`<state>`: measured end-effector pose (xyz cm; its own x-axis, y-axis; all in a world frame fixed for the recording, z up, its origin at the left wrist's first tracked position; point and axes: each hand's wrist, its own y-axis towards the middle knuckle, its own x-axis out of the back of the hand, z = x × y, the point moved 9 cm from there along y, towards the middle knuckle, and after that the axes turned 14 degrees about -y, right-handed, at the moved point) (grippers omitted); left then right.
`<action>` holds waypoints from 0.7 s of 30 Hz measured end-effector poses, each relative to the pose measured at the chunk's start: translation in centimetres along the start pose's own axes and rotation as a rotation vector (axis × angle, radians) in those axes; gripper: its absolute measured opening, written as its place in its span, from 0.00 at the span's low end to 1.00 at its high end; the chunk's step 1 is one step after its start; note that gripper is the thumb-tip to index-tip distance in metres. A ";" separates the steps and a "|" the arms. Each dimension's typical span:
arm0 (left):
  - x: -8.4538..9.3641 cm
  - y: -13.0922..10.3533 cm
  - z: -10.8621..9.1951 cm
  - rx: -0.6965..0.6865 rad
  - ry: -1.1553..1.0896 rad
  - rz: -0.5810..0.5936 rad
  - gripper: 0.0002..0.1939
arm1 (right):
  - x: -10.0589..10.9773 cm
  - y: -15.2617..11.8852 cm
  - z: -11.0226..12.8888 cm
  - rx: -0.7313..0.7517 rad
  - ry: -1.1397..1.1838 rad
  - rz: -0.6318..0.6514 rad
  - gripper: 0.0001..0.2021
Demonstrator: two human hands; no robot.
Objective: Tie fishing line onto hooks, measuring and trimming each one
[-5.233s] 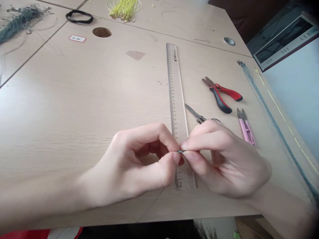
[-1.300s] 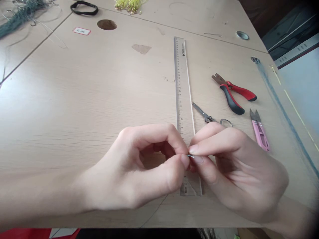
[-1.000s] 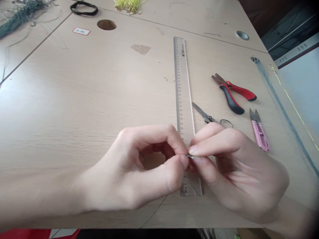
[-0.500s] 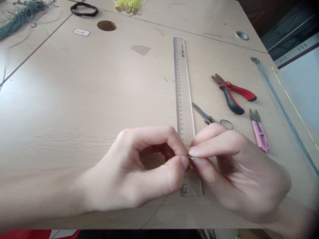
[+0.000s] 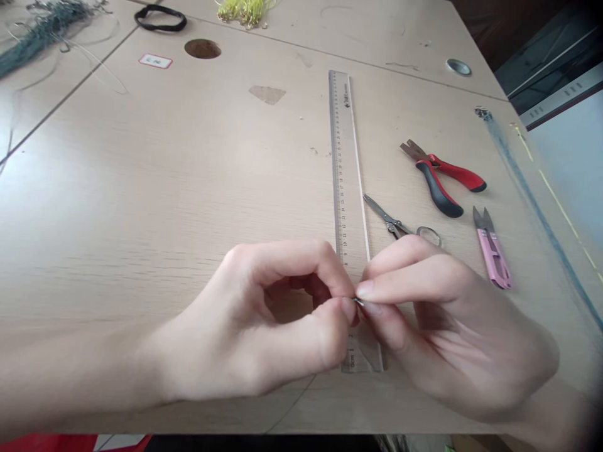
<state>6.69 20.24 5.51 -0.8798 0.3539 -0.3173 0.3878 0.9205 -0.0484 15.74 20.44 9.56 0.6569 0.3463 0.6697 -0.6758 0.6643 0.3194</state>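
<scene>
My left hand (image 5: 282,320) and my right hand (image 5: 443,320) meet fingertip to fingertip above the near end of a clear plastic ruler (image 5: 351,188). Between the pinched thumbs and index fingers shows a tiny shiny metal piece (image 5: 358,302), which looks like a fishing hook. Most of it is hidden by the fingertips. Both hands are closed in a pinch on it. Small folding scissors (image 5: 389,220) lie just beyond my right hand, which covers part of their handles.
Red-and-black pliers (image 5: 436,169) and pink thread snips (image 5: 492,251) lie at the right. A long blue-grey line bundle (image 5: 527,188) runs along the right edge. Farther back are yellow lines with hooks (image 5: 245,11), a black band (image 5: 160,19), a tangled bundle (image 5: 42,37) and a tape roll (image 5: 458,67).
My right hand has shifted very slightly right and down. Both pinches stay together at nearly the same spot, and the tools on the table lie as before.
</scene>
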 end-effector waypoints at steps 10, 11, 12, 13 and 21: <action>-0.2 -0.2 -0.1 -0.007 -0.021 0.016 0.07 | 0.0 0.2 0.1 -0.023 -0.089 0.014 0.08; -0.2 -0.3 -0.1 -0.008 -0.022 0.017 0.07 | -0.1 0.3 0.0 -0.026 -0.107 0.023 0.08; -0.2 -0.3 -0.1 -0.011 -0.022 0.019 0.06 | -0.1 0.3 0.0 -0.028 -0.119 0.025 0.08; -0.2 -0.3 -0.1 -0.013 -0.021 0.019 0.06 | -0.1 0.3 0.0 -0.029 -0.125 0.026 0.08; -0.2 -0.1 0.0 -0.014 -0.024 0.021 0.07 | -0.1 0.0 -0.2 -0.023 -0.122 0.024 0.07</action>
<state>6.78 20.05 5.60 -0.8646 0.3695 -0.3406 0.4022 0.9151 -0.0282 15.67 20.53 9.36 0.5942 0.2799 0.7540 -0.6819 0.6725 0.2877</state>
